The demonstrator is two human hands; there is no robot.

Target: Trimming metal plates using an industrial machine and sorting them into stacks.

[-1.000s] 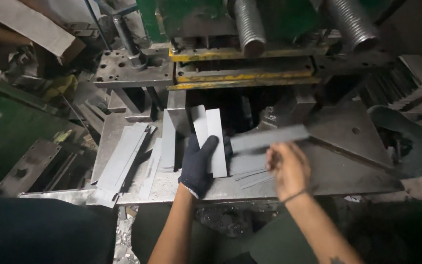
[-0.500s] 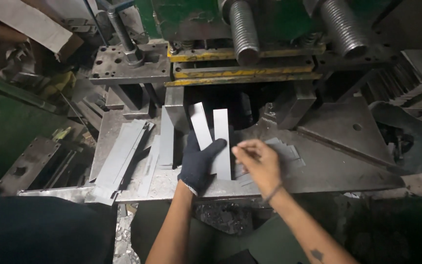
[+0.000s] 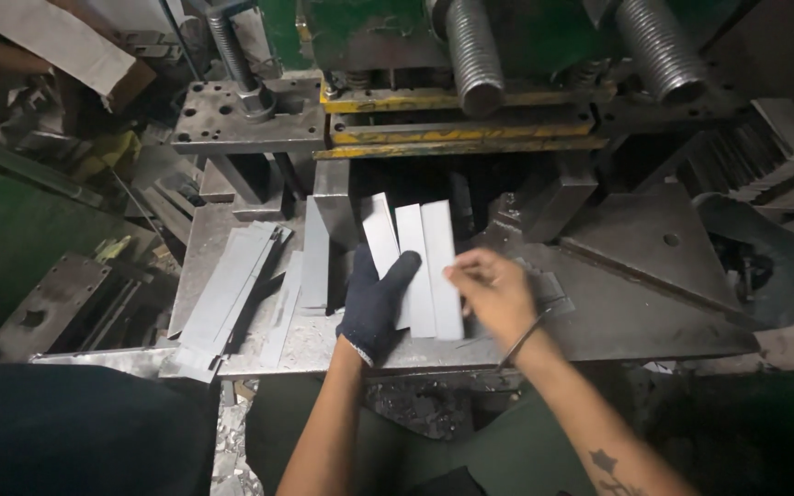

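Your gloved left hand (image 3: 374,308) pinches three fanned grey metal strips (image 3: 420,262), thumb on top. Your bare right hand (image 3: 493,294) touches the rightmost strip's edge, fingers curled. Beyond your fingertips stands the press die (image 3: 457,124); leftward lies a stack of long strips (image 3: 227,289).

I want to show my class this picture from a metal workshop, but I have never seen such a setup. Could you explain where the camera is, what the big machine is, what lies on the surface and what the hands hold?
The camera sits on a person's head and looks down at their own two hands. Ahead stands a heavy green and yellow press with thick threaded columns. Below it is a steel work table. On its left side lies a stack of long grey metal strips. The left hand, in a dark glove, holds three flat grey strips fanned out side by side. The bare right hand touches the edge of the rightmost strip. On the right lies a dark curved guard.
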